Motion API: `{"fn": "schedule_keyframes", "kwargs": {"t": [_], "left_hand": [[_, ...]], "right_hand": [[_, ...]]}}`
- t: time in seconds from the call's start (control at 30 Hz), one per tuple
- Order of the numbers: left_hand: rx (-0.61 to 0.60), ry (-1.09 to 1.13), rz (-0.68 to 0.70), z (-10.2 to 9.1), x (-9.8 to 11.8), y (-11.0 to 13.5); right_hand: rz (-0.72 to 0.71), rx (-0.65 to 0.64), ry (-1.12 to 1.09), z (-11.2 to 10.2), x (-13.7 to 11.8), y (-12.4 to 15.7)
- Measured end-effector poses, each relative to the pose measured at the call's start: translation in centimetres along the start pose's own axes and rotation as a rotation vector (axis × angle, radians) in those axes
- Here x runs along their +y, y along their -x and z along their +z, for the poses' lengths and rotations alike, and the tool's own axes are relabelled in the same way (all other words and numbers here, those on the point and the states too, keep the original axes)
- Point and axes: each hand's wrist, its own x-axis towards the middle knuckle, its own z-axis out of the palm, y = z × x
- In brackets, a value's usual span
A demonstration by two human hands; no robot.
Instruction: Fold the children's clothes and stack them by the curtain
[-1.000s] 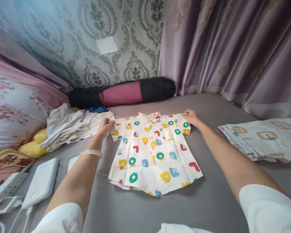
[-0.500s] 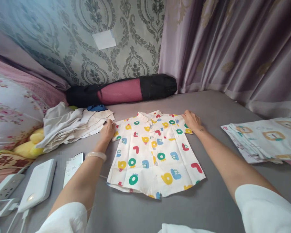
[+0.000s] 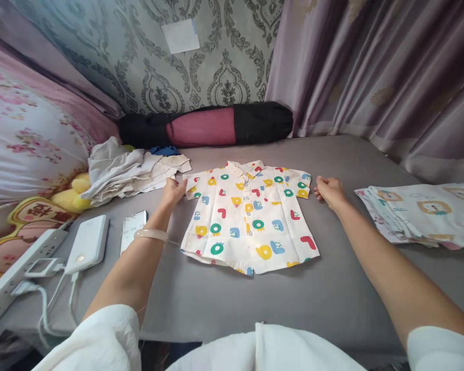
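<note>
A small short-sleeved button shirt [image 3: 239, 216] lies spread flat, front up, its collar pointing away from me. It is white with red, yellow, green and blue letter-like prints. My left hand [image 3: 174, 190] is closed at the edge of the left-side sleeve, thumb against the cloth, and seems to pinch it. Just beyond the other sleeve, my right hand [image 3: 330, 191] is held apart from the shirt with its fingers curled in and nothing visible in them.
A grey sheet [image 3: 286, 299] covers the surface. Crumpled pale clothes [image 3: 135, 172] lie left, folded printed cloths [image 3: 429, 211] right. A black and pink long bag [image 3: 204, 126] rests by the wall. Nearer left are a phone [image 3: 133, 229], a white power bank [image 3: 88, 242] and a power strip [image 3: 27, 273].
My right hand has let go of the right-side sleeve and moved slightly outward. My left hand stays at its sleeve. The camera view has shifted, showing more of the near edge.
</note>
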Motion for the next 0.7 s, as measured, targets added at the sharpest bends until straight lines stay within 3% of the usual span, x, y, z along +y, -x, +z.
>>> {"fn": "schedule_keyframes", "kwargs": {"t": [0.1,0.4,0.5,0.7], "left_hand": [[-0.087,0.038,-0.028,-0.5,-0.9,1.8],[-0.313,0.121,0.007,-1.7,-2.6,9.7],[-0.349,0.149,-0.012,-2.2,-2.8,12.4],[-0.688,0.507,-0.151,-2.7,-3.5,15.3]], "right_hand": [[0.025,-0.001,-0.028,-0.1,0.8,2.4],[-0.031,-0.271,-0.064,0.7,1.0,8.6],[-0.015,-0.439,-0.03,0.3,0.4,10.4],[-0.027,-0.79,-0.002,-1.2,0.2,11.9]]}}
